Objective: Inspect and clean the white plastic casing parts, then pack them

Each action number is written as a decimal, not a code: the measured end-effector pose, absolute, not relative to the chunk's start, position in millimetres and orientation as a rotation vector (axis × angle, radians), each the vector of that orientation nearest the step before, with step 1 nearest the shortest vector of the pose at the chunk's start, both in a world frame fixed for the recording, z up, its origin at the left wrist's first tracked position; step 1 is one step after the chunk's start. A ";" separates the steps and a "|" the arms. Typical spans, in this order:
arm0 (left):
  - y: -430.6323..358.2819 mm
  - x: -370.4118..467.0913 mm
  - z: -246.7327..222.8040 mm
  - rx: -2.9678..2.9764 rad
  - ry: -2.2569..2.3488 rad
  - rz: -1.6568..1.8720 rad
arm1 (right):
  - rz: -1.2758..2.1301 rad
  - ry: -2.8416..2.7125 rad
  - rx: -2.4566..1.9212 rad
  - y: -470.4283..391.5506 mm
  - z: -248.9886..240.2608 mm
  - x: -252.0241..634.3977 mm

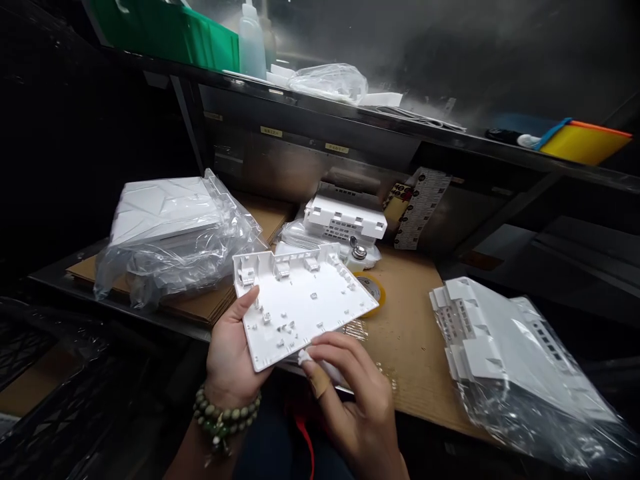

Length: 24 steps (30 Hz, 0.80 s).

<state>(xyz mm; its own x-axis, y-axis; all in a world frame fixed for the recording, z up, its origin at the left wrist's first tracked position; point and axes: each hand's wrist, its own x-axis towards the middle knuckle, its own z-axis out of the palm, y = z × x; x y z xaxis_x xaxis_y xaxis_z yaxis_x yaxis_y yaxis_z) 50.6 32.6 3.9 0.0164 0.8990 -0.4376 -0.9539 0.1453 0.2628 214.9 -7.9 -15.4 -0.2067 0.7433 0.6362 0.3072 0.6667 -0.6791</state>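
Observation:
My left hand (233, 353), with a beaded bracelet at the wrist, grips a white plastic housing panel (305, 307) by its left edge, thumb on top. The panel's inner side faces up, showing small clips and posts. Close to its front edge, my right hand (353, 393) pinches a small white piece (303, 357) between thumb and fingers. What that piece is I cannot make out; it may be a bit of cloth or a plastic part. A tan plaster (319, 381) wraps the right thumb.
Bagged white panels (165, 207) stand at the left, and another bagged stack (500, 340) lies at the right. Behind the held panel are more white housings (345, 213), a metal-lidded bottle (357, 252) and a yellow tape roll (377, 293). A shelf (310, 100) crosses above, carrying a green bin (170, 33).

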 end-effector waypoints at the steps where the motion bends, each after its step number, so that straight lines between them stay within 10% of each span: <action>1: 31.7 52.8 5.7 -0.093 0.522 1.467 | 0.450 -1.790 -0.838 -11.3 -14.1 212.0; 24: 18.9 35.3 -9.4 0.090 0.268 1.547 | 0.284 -1.687 -1.028 2.0 -22.8 243.5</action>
<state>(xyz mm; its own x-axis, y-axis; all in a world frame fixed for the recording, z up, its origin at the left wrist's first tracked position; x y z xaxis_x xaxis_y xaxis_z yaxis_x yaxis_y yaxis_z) 35.3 18.9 -9.4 0.0018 0.9934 -0.1145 -0.9740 0.0277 0.2250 243.5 2.0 -22.8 -0.0374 0.7448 0.6662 0.4853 0.5963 -0.6394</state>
